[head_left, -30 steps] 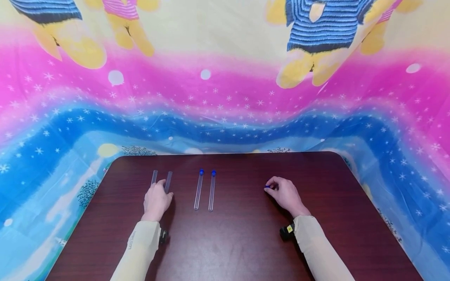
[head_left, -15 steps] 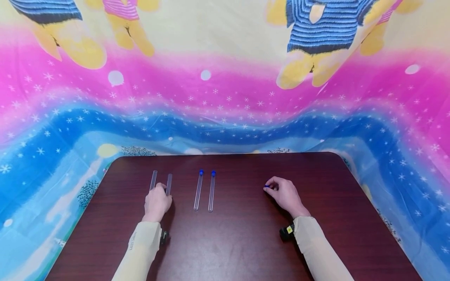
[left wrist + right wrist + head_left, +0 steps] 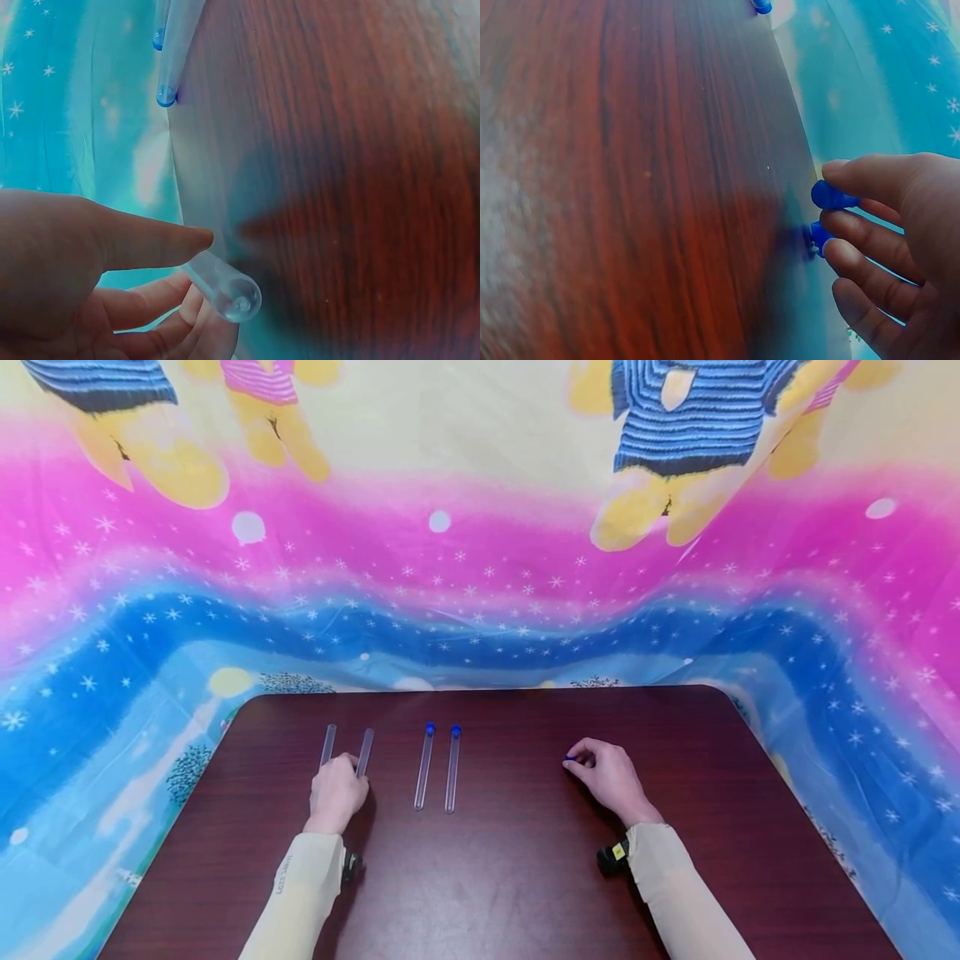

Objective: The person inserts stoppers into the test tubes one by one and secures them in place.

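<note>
My left hand [image 3: 335, 789] grips a clear uncapped test tube [image 3: 365, 752] near its rounded bottom, between thumb and fingers. In the left wrist view that rounded end [image 3: 241, 298] points toward the camera, just above the table. A second uncapped test tube [image 3: 328, 745] lies to the left, its lower part hidden behind the hand. On the right, thumb and index finger of my right hand [image 3: 606, 777] pinch a blue cap [image 3: 832, 195]. Another blue cap [image 3: 821, 236] sits below it, partly covered by the fingertips in the right wrist view.
Two test tubes with blue caps, a left one [image 3: 424, 768] and a right one [image 3: 453, 772], lie side by side between the hands. The dark wooden table [image 3: 495, 877] ends at the back against a printed cloth [image 3: 480, 568].
My left hand has drawn slightly back toward the body with the test tube, whose top has then leaned a little to the right. My right hand stays in place with the blue cap.
</note>
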The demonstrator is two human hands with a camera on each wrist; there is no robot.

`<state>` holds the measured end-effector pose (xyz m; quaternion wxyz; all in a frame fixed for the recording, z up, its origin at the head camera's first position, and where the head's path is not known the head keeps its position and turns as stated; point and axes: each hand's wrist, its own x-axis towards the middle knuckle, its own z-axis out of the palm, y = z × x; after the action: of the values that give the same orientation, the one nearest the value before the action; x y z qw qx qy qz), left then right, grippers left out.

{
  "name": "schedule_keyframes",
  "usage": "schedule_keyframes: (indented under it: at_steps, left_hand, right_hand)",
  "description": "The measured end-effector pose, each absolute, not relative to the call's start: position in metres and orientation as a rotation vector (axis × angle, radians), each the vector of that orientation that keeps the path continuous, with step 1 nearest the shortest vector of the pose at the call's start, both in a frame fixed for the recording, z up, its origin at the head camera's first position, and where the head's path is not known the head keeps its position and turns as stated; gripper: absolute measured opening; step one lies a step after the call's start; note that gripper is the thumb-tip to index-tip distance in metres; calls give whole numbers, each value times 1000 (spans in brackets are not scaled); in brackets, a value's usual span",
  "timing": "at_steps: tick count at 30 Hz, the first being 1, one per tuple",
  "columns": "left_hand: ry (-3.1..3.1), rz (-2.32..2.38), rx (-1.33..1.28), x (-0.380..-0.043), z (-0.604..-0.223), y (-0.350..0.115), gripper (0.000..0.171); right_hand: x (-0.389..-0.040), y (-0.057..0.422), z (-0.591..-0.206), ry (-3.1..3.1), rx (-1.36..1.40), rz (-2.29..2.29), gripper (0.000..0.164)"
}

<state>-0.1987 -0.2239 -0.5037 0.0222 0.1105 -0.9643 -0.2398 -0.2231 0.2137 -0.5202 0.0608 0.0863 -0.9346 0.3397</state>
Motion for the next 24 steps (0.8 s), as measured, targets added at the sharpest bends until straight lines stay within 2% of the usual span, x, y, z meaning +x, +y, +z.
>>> schedule_keyframes:
  at_steps: [24]
  left_hand:
    - [-2940,-772,299,-199,-493,-211,22]
  right_hand:
    - [-222,213,-521,-2805,248,1094,10]
